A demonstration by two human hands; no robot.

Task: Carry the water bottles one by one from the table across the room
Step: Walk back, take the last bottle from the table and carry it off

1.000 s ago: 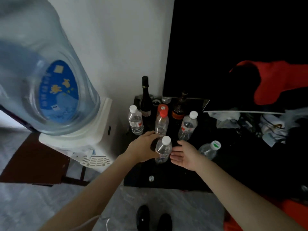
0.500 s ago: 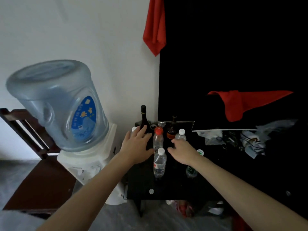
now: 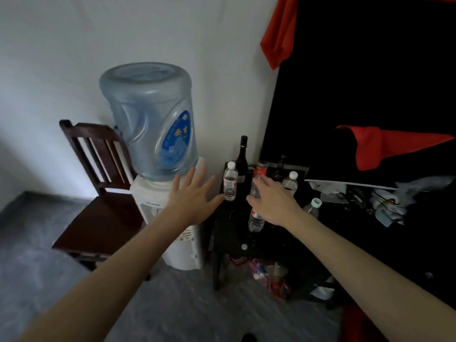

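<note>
On the black table [image 3: 232,233], the spread right hand [image 3: 272,202] half-hides two bottles; left hand [image 3: 195,193] splayed, neither grip holding.

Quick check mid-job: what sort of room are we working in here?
Probably a lived-in home or small office corner: a water dispenser with its big jug, a wooden chair against the wall, and a cluttered black table of bottles.

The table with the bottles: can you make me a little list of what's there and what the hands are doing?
table: black table, beside a water dispenser
small bottles: four white-capped, one red-capped bottle
dark bottles: tall dark bottle at the back
left hand: left hand, fingers spread, beside the leftmost water bottle
right hand: right hand, reaching over the bottles; grip hidden
</note>
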